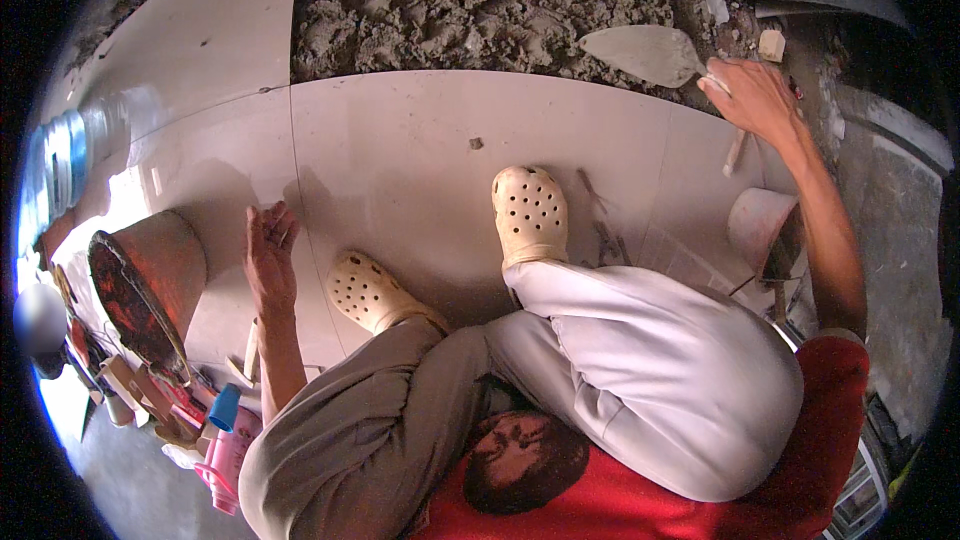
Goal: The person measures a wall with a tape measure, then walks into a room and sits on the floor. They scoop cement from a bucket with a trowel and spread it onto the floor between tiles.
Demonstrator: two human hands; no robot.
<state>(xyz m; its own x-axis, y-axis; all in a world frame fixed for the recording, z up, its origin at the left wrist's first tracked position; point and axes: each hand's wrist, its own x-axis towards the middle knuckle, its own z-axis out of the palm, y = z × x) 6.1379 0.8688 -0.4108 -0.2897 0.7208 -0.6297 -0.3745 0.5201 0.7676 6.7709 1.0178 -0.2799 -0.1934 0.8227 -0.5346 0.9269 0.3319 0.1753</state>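
Note:
My right hand point(755, 95) reaches to the upper right and grips the handle of a pointed steel trowel point(645, 52), whose blade lies over the rough grey mortar bed point(480, 0). My left hand point(268, 255) rests palm down on a large glossy beige floor tile point(420, 160), fingers slightly apart, holding nothing. I squat on the laid tiles in pale perforated clogs point(530, 212), knees bent in light trousers.
A rusty bucket point(150, 280) stands at my left, with several small tools, a blue cup point(224, 407) and a pink container point(225, 460) beside it. A pale bucket point(760, 225) sits at the right near my forearm. Small debris bits point(771, 44) lie by the mortar's edge.

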